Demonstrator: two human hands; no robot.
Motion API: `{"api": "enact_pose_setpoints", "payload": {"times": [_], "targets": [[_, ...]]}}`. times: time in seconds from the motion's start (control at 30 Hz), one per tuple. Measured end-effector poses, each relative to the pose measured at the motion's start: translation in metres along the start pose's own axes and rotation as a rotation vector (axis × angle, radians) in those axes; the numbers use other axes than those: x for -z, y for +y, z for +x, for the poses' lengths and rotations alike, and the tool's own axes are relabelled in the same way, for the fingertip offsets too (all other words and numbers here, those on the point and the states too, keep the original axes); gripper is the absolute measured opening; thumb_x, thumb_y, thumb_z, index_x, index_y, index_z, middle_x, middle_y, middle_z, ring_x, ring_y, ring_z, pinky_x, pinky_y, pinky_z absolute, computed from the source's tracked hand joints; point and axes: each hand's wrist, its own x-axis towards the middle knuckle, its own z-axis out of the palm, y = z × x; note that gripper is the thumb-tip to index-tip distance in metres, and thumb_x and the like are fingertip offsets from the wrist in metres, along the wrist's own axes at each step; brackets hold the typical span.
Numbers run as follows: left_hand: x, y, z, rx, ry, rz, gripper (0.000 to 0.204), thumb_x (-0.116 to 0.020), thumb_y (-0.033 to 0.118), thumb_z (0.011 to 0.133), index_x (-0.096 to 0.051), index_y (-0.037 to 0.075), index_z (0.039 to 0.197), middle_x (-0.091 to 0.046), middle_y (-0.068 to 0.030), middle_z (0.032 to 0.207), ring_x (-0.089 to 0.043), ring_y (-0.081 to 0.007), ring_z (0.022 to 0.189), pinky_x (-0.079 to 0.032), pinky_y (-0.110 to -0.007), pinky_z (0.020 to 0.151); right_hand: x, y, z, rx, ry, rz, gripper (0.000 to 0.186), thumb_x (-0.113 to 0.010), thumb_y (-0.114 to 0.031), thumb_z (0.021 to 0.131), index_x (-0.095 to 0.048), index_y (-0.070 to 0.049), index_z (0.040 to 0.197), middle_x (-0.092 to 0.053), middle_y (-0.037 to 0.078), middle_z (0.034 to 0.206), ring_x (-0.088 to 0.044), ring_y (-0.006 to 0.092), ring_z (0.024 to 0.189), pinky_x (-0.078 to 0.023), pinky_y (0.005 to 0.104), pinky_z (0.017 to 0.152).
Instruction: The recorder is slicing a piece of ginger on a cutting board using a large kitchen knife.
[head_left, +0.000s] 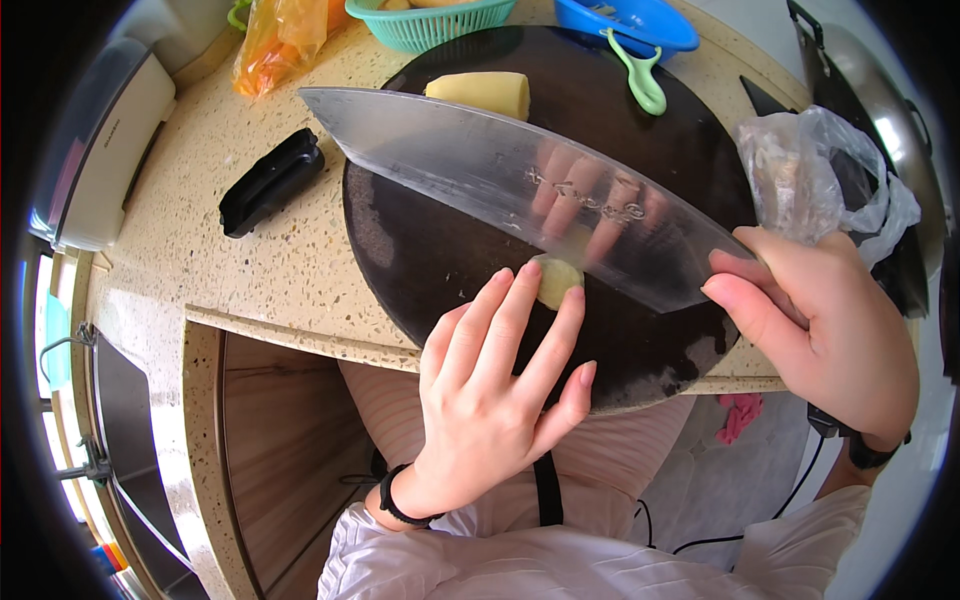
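A wide kitchen knife (pixel 440 160) is in my right hand (pixel 830 320), closed at the handle end. Its broad blade slants over a round dark cutting board (pixel 450 275), tip toward the far left, and mirrors my left fingers. Below the blade lies a small pale yellow-green vegetable piece (pixel 560 284). My left hand (pixel 490 370) is spread over the near edge of the board, middle and index fingertips touching that piece, thumb apart. Behind the blade rests a larger peeled, pale yellow vegetable chunk (pixel 485 92), partly covered by the knife.
A light green peeler (pixel 640 75) lies at the board's far right, against a blue basket (pixel 650 30). Behind stand a green basket (pixel 430 28) and an orange plastic bag (pixel 285 45). A black holder (pixel 270 183) is left of the board; a clear plastic bag (pixel 810 175) sits right.
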Motion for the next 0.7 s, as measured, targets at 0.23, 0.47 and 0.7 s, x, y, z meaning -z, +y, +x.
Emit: {"api": "enact_pose_setpoints", "payload": {"times": [0.23, 0.47, 0.7], "targets": [[0.0, 0.001, 0.0, 0.005, -0.003, 0.01, 0.039, -0.058, 0.03, 0.08, -0.066, 0.01, 0.113, -0.058, -0.0149, 0.12, -0.055, -0.0309, 0.107, -0.038, -0.04, 0.091, 0.01, 0.0, 0.002, -0.098, -0.1, 0.005, 0.03, -0.068, -0.016, 0.085, -0.059, 0.008, 0.101, -0.067, 0.017, 0.08, -0.064, 0.0154, 0.065, -0.045, 0.0231, 0.059], [0.0, 0.0, -0.001, 0.005, 0.0, 0.006, 0.04, -0.058, 0.03, 0.08, -0.066, 0.01, 0.113, -0.057, -0.0153, 0.121, -0.055, -0.0309, 0.107, -0.038, -0.04, 0.091, 0.002, 0.007, -0.011, 0.127, 0.043, -0.036, 0.025, -0.067, -0.014, 0.085, -0.059, 0.008, 0.093, -0.064, 0.019, 0.074, -0.063, 0.0184, 0.061, -0.045, 0.0246, 0.055], [0.0, 0.001, 0.001, 0.017, 0.018, -0.037, 0.04, -0.058, 0.029, 0.079, -0.066, 0.01, 0.114, -0.047, -0.0203, 0.136, -0.053, -0.0303, 0.11, -0.037, -0.039, 0.094, 0.002, 0.006, -0.012, 0.145, 0.084, -0.024, 0.021, -0.067, -0.013, 0.084, -0.056, 0.005, 0.081, -0.056, 0.014, 0.059, -0.051, 0.0177, 0.047, -0.036, 0.0282, 0.047]]}}
